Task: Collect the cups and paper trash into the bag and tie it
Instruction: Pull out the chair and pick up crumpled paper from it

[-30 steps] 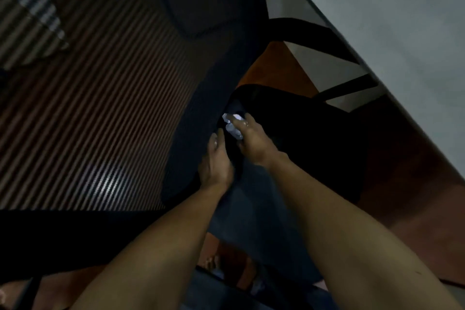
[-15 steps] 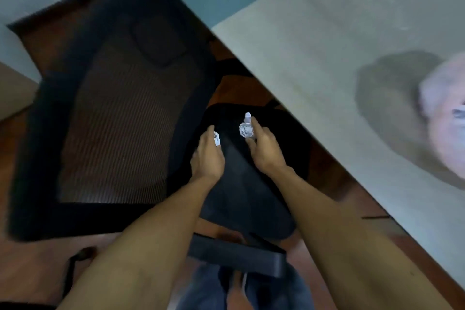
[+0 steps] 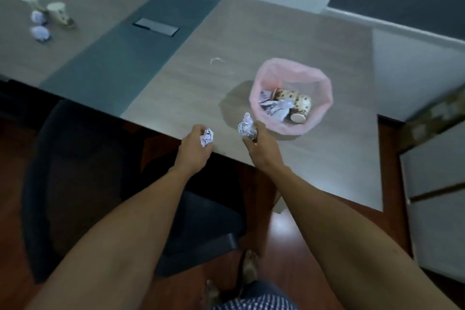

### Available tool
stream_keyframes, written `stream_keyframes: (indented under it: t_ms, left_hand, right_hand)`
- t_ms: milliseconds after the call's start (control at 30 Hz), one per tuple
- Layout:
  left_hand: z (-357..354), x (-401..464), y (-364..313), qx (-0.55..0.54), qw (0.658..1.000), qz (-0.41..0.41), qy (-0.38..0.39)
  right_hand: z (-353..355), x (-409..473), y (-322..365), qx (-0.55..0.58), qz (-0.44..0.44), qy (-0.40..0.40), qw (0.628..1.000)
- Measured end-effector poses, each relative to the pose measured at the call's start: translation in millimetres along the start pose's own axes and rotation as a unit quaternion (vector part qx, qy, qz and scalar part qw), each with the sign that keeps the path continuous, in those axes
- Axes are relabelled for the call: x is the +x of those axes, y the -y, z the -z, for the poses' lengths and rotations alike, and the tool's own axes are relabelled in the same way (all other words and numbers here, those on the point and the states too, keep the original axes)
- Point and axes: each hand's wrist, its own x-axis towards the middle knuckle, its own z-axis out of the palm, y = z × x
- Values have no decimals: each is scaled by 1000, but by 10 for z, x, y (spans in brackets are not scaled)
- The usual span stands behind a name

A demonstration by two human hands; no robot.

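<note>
Now, left hand (image 3: 193, 148): I grip a paper ball (image 3: 206, 136).
Right hand (image 3: 260, 147): gripping crumpled paper (image 3: 245, 126).
Bag (image 3: 324, 88): open near table's (image 3: 176, 78) front edge.

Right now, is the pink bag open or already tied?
Open. The pink bag stands on the table with its mouth spread wide; spotted cups and crumpled paper show inside.

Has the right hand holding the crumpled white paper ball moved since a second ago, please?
Yes. The right hand has risen from beneath the grey wooden table to its near edge, beside the pink plastic bag.
</note>
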Motion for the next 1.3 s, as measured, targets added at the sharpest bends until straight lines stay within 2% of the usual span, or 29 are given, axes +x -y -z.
stream_keyframes:
  t_ms: [267, 433, 667, 767, 833, 933, 1000, 1067, 1167, 1300]
  left_hand:
    - [-642, 410, -978, -13, 997, -77, 24]
    - [-1025, 858, -1356, 7, 996, -78, 47]
    - [-1585, 1676, -1635, 72, 994, -69, 33]
    - [-1732, 1912, -1690, 84, 995, -55, 2]
    - [-1771, 1980, -1670, 92, 992, -68, -46]
    - [-1742, 1974, -1560, 196, 959, -131, -160]
    - [-1677, 1964, -1468, 237, 948, -110, -183]
    - [-1606, 1979, -1374, 220, 959, -86, -159]
    - [-1499, 2053, -1277, 157, 981, -83, -78]
    - [-1410, 2082, -1219, 161, 978, -116, -64]
  right_hand:
    - [964, 173, -474, 22, -59, -117, 991]
    - [1273, 600, -844, 4, -88, -125, 988]
    - [1441, 1304, -1321, 10, -88, -106, 990]
    - [1428, 1540, -1466, 14, -80, -90, 993]
    - [1390, 1658, -1525, 14, -70, -74, 995]
    - [1309, 1787, -1535, 30, -57, -54, 997]
    - [1251, 1858, -1507, 42, -47, -49, 997]
    - [1203, 1944, -1459, 44, -36, -45, 997]
    - [1131, 2132, -1397, 28, -41, -42, 998]
    - [1073, 2316, -1305, 28, -81, -58, 995]
